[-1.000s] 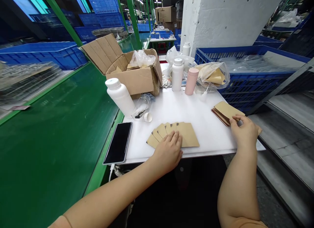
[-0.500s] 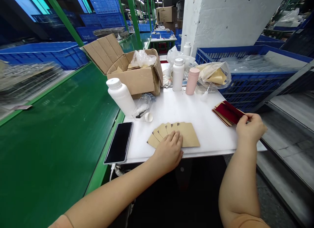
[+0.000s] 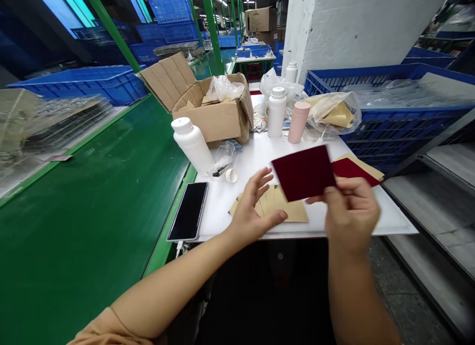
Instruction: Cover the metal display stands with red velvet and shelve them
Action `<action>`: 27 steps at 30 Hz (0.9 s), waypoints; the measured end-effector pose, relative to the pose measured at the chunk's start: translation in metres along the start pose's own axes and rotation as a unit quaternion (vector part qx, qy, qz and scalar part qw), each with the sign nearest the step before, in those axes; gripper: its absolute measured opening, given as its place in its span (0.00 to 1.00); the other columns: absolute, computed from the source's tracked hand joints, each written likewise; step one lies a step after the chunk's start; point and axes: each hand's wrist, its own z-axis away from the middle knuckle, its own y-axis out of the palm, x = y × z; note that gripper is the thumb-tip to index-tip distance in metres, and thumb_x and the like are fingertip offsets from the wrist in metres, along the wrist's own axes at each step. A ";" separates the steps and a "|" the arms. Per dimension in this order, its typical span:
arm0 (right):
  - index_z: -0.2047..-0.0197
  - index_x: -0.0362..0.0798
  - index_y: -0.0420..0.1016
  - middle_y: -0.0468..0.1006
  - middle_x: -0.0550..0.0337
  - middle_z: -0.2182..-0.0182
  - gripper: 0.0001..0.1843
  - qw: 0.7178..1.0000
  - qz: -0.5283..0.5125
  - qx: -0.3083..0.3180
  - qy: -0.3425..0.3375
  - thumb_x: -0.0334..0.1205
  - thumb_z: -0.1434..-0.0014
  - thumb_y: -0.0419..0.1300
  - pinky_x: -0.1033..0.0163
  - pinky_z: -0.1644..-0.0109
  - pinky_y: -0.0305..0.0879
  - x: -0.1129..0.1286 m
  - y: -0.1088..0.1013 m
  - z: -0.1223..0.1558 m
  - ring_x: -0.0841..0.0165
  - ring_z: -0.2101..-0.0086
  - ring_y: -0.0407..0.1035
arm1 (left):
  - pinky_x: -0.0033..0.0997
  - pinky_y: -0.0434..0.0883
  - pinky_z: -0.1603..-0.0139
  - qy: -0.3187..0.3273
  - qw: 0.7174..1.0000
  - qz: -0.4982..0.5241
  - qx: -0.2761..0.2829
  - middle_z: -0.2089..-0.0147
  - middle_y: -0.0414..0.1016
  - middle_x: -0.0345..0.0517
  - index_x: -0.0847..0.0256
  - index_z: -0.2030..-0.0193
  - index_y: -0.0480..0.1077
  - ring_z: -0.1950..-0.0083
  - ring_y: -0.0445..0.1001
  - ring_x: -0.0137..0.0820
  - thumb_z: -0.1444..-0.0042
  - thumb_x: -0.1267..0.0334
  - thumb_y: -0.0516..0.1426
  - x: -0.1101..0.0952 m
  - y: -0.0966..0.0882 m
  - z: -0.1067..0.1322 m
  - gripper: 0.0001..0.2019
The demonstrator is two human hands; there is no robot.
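Observation:
My right hand [image 3: 352,211] pinches a dark red rectangular card [image 3: 305,173] by its right edge and holds it above the white table. Just left of the card, my left hand [image 3: 256,204] is raised with thumb and fingers spread, holding nothing. Beneath the red card and my left hand lie several overlapping tan cards [image 3: 297,214], partly hidden. Behind my right hand, a stack of red and tan cards [image 3: 358,169] rests at the table's right side, partly covered by the hand.
A phone [image 3: 188,211] lies at the left table edge beside the green conveyor [image 3: 96,201]. White bottles [image 3: 193,144], a pink bottle [image 3: 299,122] and an open cardboard box [image 3: 211,120] stand at the back. A blue crate [image 3: 401,132] is at the right.
My right hand has lifted a red card off the right stack and brought it left over the tan cards. My left hand has risen off those cards and spread its fingers.

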 end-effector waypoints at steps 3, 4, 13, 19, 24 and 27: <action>0.66 0.48 0.65 0.74 0.61 0.66 0.06 0.980 -0.055 0.179 0.063 0.30 0.44 0.59 0.64 0.72 0.71 0.004 0.023 0.030 0.71 0.74 0.72 | 0.47 0.69 0.43 -0.040 0.979 0.198 -0.033 0.37 0.64 0.56 0.56 0.39 0.60 0.39 0.66 0.49 0.53 0.44 0.63 -0.008 -0.016 -0.012 0.37; 0.67 0.48 0.65 0.74 0.60 0.66 0.06 0.973 -0.044 0.219 0.061 0.29 0.44 0.59 0.63 0.69 0.72 0.004 0.026 0.035 0.70 0.72 0.73 | 0.45 0.72 0.46 -0.058 0.974 0.215 -0.035 0.42 0.70 0.56 0.59 0.45 0.65 0.43 0.70 0.47 0.50 0.45 0.63 -0.012 -0.021 -0.015 0.30; 0.66 0.47 0.73 0.72 0.60 0.71 0.04 0.981 0.077 0.176 -0.008 0.30 0.44 0.59 0.62 0.68 0.66 0.018 0.013 0.027 0.69 0.71 0.68 | 0.23 0.65 0.72 -0.084 0.995 0.049 -0.020 0.72 0.68 0.38 0.62 0.65 0.66 0.73 0.67 0.24 0.41 0.56 0.58 -0.032 -0.018 -0.012 0.11; 0.66 0.48 0.73 0.72 0.63 0.72 0.05 0.972 0.092 0.214 0.012 0.29 0.44 0.59 0.65 0.71 0.65 0.030 0.012 0.033 0.72 0.75 0.66 | 0.23 0.61 0.72 -0.033 0.996 -0.068 0.040 0.73 0.66 0.37 0.63 0.64 0.68 0.73 0.62 0.23 0.43 0.60 0.60 -0.036 -0.010 -0.004 0.08; 0.66 0.48 0.71 0.72 0.63 0.72 0.05 0.969 0.107 0.221 0.014 0.28 0.44 0.59 0.65 0.70 0.65 0.032 0.011 0.033 0.71 0.73 0.67 | 0.23 0.62 0.71 -0.016 0.994 -0.105 0.040 0.73 0.68 0.38 0.63 0.66 0.69 0.73 0.63 0.23 0.44 0.61 0.60 -0.037 -0.008 -0.003 0.07; 0.67 0.48 0.71 0.72 0.62 0.72 0.05 0.968 0.115 0.222 0.011 0.28 0.44 0.59 0.65 0.69 0.65 0.032 0.011 0.032 0.70 0.71 0.68 | 0.24 0.64 0.69 -0.005 0.992 -0.121 0.038 0.71 0.70 0.40 0.63 0.67 0.69 0.70 0.66 0.24 0.45 0.62 0.61 -0.037 -0.008 -0.002 0.07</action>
